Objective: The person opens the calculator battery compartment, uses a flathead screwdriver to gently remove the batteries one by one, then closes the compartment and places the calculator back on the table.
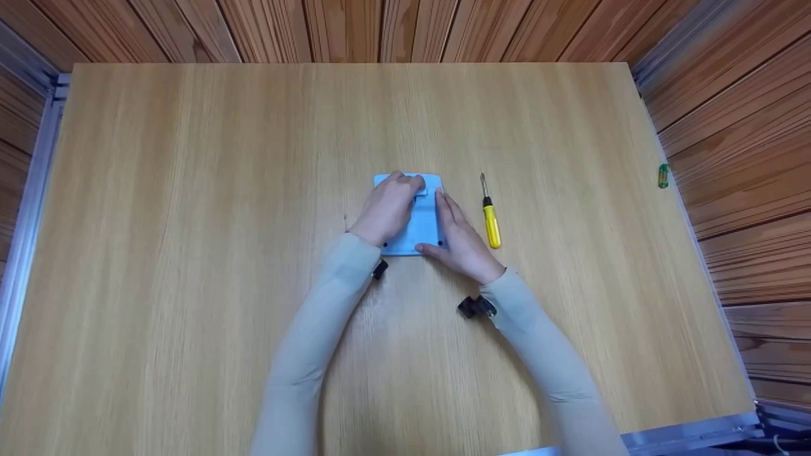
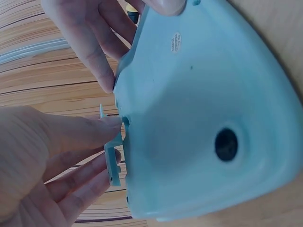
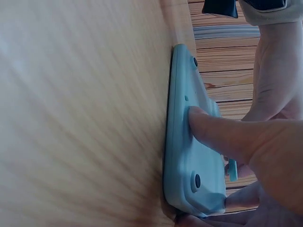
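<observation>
A light-blue calculator-like device lies on the table with its back up, showing dark round feet and a small printed label. My left hand reaches over its far part. Between thumb and fingers it pinches a small light-blue battery cover, tilted up at the device's raised end. My right hand grips the device by its right side and near edge, the thumb pressing on the back surface. The left hand hides much of the device's far left part in the head view.
To the right of the device lies a screwdriver with a yellow handle, its tip pointing away. A small green object sits at the table's right edge. Wood-panelled walls and metal rails border the table.
</observation>
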